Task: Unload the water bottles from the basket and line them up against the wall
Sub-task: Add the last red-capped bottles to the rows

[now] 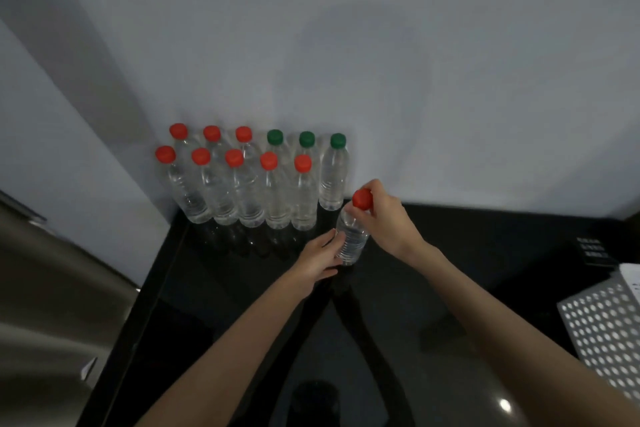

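While the red cap [362, 198] of a clear water bottle [351, 243] is pinched from above by the curled fingers of the right hand [384, 218], the lower body of that bottle is held from the left by the left hand [318, 258], whose fingers are curved round its side. The bottle is leaned slightly, cap toward the right, and its base is set low over the black counter [450, 253]; whether it touches cannot be told. It is placed just right of the front row [270, 191], where five red-capped bottles are stood upright side by side. Directly behind these, a back row [242, 146] is lined against the pale wall [415, 80]: three red-capped bottles on the left and three green-capped bottles [333, 180] on the right, the rightmost of which is seen just beyond the held bottle. A white perforated basket [602, 333] is seen at the right edge of the counter, well apart from the rows. A brushed-metal surface [52, 288] is seen along the left edge.
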### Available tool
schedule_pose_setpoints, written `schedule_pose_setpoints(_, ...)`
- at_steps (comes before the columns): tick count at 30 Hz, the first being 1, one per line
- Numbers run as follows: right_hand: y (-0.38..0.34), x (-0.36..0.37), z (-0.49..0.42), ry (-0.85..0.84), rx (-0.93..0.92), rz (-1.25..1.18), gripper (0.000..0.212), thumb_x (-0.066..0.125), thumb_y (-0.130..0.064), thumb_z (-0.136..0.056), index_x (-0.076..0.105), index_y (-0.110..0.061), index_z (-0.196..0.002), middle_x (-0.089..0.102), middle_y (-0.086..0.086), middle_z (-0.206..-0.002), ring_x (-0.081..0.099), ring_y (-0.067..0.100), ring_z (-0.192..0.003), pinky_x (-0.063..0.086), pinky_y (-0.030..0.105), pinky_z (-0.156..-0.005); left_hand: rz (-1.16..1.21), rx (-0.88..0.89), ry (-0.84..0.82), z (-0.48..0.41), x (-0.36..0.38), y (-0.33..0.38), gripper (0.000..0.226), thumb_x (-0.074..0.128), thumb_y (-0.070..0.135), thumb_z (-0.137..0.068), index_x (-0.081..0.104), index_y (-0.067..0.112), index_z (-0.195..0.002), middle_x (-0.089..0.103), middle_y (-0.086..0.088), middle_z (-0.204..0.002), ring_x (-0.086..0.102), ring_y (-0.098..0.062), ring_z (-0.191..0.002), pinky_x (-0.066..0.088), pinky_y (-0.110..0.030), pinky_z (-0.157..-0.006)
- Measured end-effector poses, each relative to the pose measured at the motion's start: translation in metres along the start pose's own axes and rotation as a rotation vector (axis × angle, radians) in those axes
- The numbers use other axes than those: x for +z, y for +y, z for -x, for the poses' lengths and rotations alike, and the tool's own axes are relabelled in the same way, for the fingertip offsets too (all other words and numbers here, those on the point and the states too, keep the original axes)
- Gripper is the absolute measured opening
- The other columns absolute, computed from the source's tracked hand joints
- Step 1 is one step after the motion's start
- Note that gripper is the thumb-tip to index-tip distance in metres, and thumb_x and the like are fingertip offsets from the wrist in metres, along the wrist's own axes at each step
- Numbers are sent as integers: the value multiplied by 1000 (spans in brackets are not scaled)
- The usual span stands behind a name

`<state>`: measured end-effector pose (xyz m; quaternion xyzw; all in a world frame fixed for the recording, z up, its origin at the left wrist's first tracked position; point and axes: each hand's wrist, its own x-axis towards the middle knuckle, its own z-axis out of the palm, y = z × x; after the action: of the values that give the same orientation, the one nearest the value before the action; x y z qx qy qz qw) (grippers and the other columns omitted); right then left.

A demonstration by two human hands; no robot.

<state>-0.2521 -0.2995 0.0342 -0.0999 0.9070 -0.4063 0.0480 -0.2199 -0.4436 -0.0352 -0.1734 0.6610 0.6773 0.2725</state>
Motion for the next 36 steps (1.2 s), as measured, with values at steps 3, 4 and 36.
schedule_pose_setpoints(3, -1, 9, -32, 13, 1, 14, 26, 61, -25, -93, 45, -10, -107, 55, -3, -81, 52, 6, -69, 40, 19, -59, 81, -7, -6, -26, -14, 10, 55, 54, 48, -95, 42, 29, -145, 59, 4, -131, 59, -13, -111, 46, -34, -98)
schedule_pose_setpoints(4, -1, 12, -41, 16, 5, 17, 26, 61, -24, -93, 45, -9, -107, 55, -3, -81, 51, 5, -68, 39, 18, -59, 110, -15, -2, -33, -17, 12, 52, 54, 45, -95, 44, 28, -143, 59, 3, -133, 58, -15, -114, 45, -34, -99)
schedule_pose_setpoints(36, -11, 31, -75, -9, 122, -19, 34, 49, -25, -99, 37, -7, -125, 54, -5, -77, 55, 14, -69, 41, 23, -56, 184, -15, -7, -37, -51, 23, 44, 52, 26, -98, 44, 24, -141, 49, 0, -142, 48, -20, -128, 39, -40, -107)
